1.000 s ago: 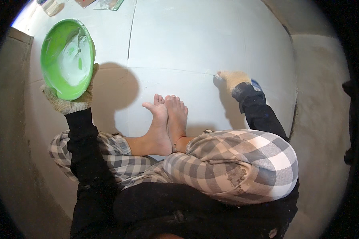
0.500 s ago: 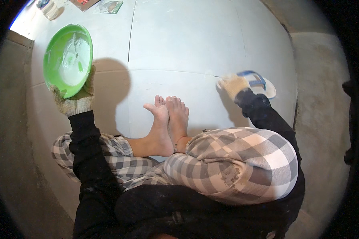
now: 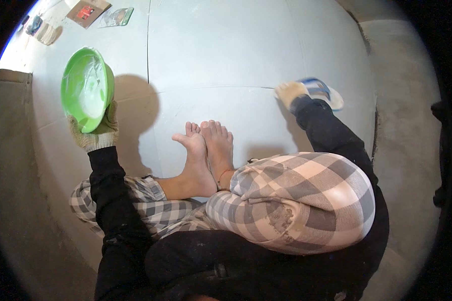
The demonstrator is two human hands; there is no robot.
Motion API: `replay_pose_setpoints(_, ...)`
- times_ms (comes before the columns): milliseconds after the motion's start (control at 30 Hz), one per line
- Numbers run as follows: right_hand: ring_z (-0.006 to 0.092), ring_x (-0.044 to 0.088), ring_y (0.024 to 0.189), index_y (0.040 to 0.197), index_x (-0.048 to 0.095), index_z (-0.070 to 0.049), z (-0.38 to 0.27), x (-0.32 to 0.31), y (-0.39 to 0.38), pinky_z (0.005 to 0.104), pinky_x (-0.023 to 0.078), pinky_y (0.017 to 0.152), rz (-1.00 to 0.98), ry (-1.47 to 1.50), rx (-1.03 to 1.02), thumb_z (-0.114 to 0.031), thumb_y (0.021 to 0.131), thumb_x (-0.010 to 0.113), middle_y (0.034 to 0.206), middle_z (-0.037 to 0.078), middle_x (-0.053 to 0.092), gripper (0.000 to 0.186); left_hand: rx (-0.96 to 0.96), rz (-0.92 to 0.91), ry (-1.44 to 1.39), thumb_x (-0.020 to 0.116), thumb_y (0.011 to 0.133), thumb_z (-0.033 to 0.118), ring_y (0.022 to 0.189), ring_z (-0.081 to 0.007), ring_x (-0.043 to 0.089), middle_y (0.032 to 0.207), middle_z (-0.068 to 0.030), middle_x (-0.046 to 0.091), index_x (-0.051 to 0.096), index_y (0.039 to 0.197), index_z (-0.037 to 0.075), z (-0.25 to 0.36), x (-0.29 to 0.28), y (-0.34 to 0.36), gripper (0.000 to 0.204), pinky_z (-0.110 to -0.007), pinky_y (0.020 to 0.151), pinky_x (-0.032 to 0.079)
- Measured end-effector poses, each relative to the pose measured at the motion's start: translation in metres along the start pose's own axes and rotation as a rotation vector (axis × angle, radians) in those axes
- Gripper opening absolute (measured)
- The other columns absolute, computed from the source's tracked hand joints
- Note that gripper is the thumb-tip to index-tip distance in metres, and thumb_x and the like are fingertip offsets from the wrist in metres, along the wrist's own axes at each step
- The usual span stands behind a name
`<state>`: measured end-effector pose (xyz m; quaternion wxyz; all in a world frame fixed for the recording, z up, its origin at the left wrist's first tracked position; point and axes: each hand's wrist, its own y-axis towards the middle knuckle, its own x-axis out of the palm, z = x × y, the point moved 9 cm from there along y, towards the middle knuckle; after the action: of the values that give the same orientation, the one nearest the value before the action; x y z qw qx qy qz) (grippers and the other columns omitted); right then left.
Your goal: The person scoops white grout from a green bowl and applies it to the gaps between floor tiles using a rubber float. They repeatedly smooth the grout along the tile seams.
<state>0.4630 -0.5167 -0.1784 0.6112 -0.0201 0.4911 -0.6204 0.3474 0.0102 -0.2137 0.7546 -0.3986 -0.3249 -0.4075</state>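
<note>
A person in black sleeves sat with bare feet [image 3: 201, 158] together on a floor of smooth pale panels [image 3: 221, 50], seen from above. At 10 o'clock, the left hand [image 3: 95, 134], in a cream knitted glove, held a round green plastic bowl [image 3: 108, 86] tilted to the right, its fingers spread and curled around the near side. Smeared white paste [image 3: 91, 95] coated part of the inside. Between 1 and 2 o'clock, the gloved right hand [image 3: 292, 93] was low over the floor beside a cross seam [image 3: 266, 88]; it was blurred, and whether its fingers gripped anything could not be told. A white flip-flop with blue straps [image 3: 335, 100] lay just beyond, at 2 o'clock.

The work looked partly done: much of the cross seam was pale, perhaps filled, while a dark long seam [image 3: 148, 45] at 11 o'clock appeared left to do (paste certainly remained).

Compared with a second earlier, the bowl sat lower in view and showed more of its outer side. The flip-flop, then mostly hidden behind the right arm, was now largely visible, and more showed of the brown card with red print [image 3: 88, 12], between 10 and 11 o'clock.
</note>
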Motion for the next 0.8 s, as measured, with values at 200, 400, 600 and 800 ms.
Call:
replay_pose_setpoints(200, 0.0281, 0.060, 0.120, 0.137, 0.057, -0.029, 0.073, 0.029, -0.065, 0.0355, 0.046, 0.104, -0.234, 0.532, 0.394, -0.011, 0.092, 0.052, 0.136, 0.008, 0.060, 0.049, -0.037, -0.122, -0.089, 0.058, 0.085, 0.058, 0.131, -0.0411, 0.047, 0.150, -0.0177, 0.041, 0.037, 0.149, 0.013, -0.022, 0.009, -0.009, 0.081, -0.063, 0.101, 0.047)
replay_pose_setpoints(400, 0.0269, 0.062, 0.116, 0.137, 0.056, -0.027, 0.014, -0.048, -0.052, 0.0371, 0.049, 0.101, 0.212, 0.558, 0.084, -0.004, 0.090, 0.052, 0.134, 0.003, 0.062, 0.053, -0.122, -0.067, -0.050, 0.054, 0.086, 0.062, 0.130, -0.0405, 0.048, 0.149, -0.0172, 0.042, 0.039, 0.148, 0.015, -0.038, 0.013, -0.020, 0.079, -0.063, 0.100, 0.047)
replay_pose_setpoints(600, 0.0229, 0.063, 0.092, 0.119, 0.066, -0.024, -0.057, -0.094, -0.026, 0.0356, 0.056, 0.077, 0.343, -0.059, -0.242, -0.012, 0.087, 0.059, 0.118, 0.002, 0.062, 0.035, -0.108, 0.055, 0.037, 0.061, 0.087, 0.050, 0.124, -0.0370, 0.055, 0.143, -0.0157, 0.049, 0.042, 0.145, 0.011, -0.035, 0.009, -0.015, 0.073, -0.057, 0.088, 0.056)
replay_pose_setpoints(800, 0.0248, 0.069, 0.101, 0.125, 0.066, -0.008, -0.001, -0.056, -0.025, 0.0359, 0.053, 0.087, -0.212, 0.778, -0.128, -0.010, 0.072, 0.076, 0.110, 0.009, 0.073, 0.054, -0.139, -0.068, -0.023, 0.065, 0.089, 0.042, 0.123, -0.0353, 0.057, 0.142, -0.0196, 0.048, 0.038, 0.146, 0.007, -0.046, 0.024, -0.025, 0.072, -0.051, 0.095, 0.057)
